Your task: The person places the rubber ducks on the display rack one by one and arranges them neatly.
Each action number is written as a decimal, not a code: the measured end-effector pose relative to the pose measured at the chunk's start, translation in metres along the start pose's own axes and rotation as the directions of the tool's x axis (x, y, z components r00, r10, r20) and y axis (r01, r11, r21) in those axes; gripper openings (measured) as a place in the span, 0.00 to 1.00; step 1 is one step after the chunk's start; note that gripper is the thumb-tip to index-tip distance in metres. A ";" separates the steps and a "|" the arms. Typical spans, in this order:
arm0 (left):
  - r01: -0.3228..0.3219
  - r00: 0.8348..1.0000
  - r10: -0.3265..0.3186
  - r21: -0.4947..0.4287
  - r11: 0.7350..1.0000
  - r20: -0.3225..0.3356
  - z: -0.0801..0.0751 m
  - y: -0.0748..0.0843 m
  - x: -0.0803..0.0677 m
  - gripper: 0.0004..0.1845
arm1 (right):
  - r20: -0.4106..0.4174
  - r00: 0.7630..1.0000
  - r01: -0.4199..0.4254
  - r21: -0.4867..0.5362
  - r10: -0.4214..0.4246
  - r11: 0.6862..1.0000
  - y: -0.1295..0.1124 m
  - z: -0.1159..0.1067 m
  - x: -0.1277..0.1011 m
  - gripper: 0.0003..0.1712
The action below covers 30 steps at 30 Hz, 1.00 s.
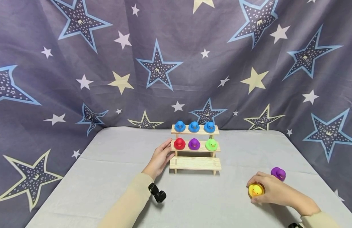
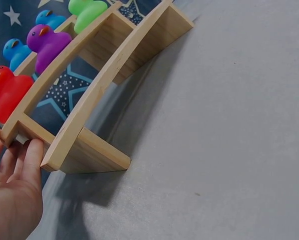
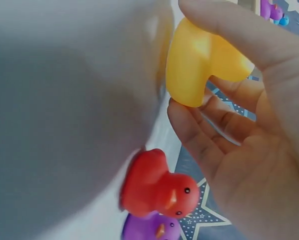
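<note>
A three-tier wooden stand (image 1: 195, 163) stands mid-table. My left hand (image 1: 161, 158) grips its left side at the middle shelf, thumb and fingers around the plank end in the left wrist view. On that shelf sit a red duck (image 1: 179, 143), a purple duck (image 1: 194, 144) and a green duck (image 1: 211, 144). Three blue ducks (image 1: 194, 127) line the top shelf; the bottom one is bare. At the right, my right hand (image 1: 274, 190) pinches a yellow rubber duck (image 1: 255, 190) between thumb and fingers, close over the table.
Beyond my right hand lies a loose purple duck (image 1: 278, 174). Next to it is another red duck (image 3: 157, 187), hidden by the hand in the head view. A star-patterned cloth (image 1: 176, 57) hangs behind the light grey table (image 1: 107, 177).
</note>
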<state>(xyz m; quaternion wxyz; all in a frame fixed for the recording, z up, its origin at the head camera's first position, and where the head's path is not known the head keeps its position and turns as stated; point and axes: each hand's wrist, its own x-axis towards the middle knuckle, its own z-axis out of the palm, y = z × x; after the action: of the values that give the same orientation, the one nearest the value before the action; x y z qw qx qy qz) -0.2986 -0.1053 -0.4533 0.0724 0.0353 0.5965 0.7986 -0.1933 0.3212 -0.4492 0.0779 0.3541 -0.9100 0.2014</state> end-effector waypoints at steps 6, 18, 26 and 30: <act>-0.003 1.000 0.003 -0.006 1.000 0.004 0.000 0.002 -0.001 0.29 | -0.005 1.000 0.014 -0.024 -0.014 1.000 -0.003 -0.012 0.008 0.26; -0.003 1.000 0.003 -0.001 1.000 0.000 0.000 0.003 0.000 0.29 | -0.070 0.996 0.043 -0.059 -0.047 0.997 -0.012 -0.038 0.032 0.27; 0.001 1.000 -0.001 0.004 1.000 0.001 0.001 0.002 -0.001 0.29 | -0.071 0.996 0.056 -0.071 -0.061 0.996 -0.018 -0.040 0.044 0.27; 0.005 1.000 -0.005 -0.005 1.000 -0.002 0.001 0.002 -0.001 0.29 | -0.058 0.996 0.067 -0.073 -0.072 0.995 -0.022 -0.038 0.051 0.27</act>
<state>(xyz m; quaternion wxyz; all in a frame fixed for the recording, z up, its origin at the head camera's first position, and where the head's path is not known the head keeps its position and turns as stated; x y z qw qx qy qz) -0.2978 -0.1050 -0.4514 0.0737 0.0327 0.5948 0.7999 -0.2165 0.2913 -0.3937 0.1250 0.3762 -0.9008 0.1770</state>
